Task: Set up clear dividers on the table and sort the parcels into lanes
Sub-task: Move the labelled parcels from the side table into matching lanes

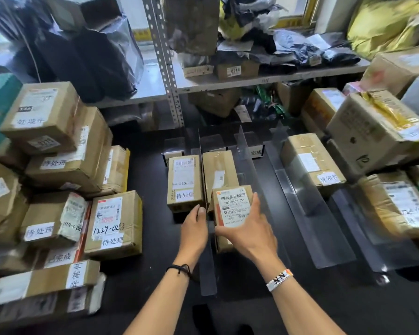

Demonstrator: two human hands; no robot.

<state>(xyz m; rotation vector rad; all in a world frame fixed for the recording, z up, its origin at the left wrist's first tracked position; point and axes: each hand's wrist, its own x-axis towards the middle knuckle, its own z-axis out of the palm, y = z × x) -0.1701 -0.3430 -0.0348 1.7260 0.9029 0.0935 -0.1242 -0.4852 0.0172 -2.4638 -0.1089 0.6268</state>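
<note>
Several clear dividers stand on the black table (153, 281); the leftmost divider (202, 170) and the second divider (248, 163) bound the middle lane. My right hand (248, 229) grips a small cardboard parcel (231, 206) with a white barcode label at the near end of that lane, thumb on its left side and fingers along its right. My left hand (195, 227) touches the near edge of the leftmost divider beside that parcel. A labelled parcel (183, 182) lies in the left lane, another parcel (219, 170) lies further back in the middle lane, and a parcel (309, 163) sits in a right lane.
Stacked cardboard parcels (56, 180) fill the table's left side, and more boxes (377, 134) pile up on the right. A metal shelf rack (169, 76) with bags and boxes stands behind the table. Small label stands (257, 151) sit at the lanes' far ends.
</note>
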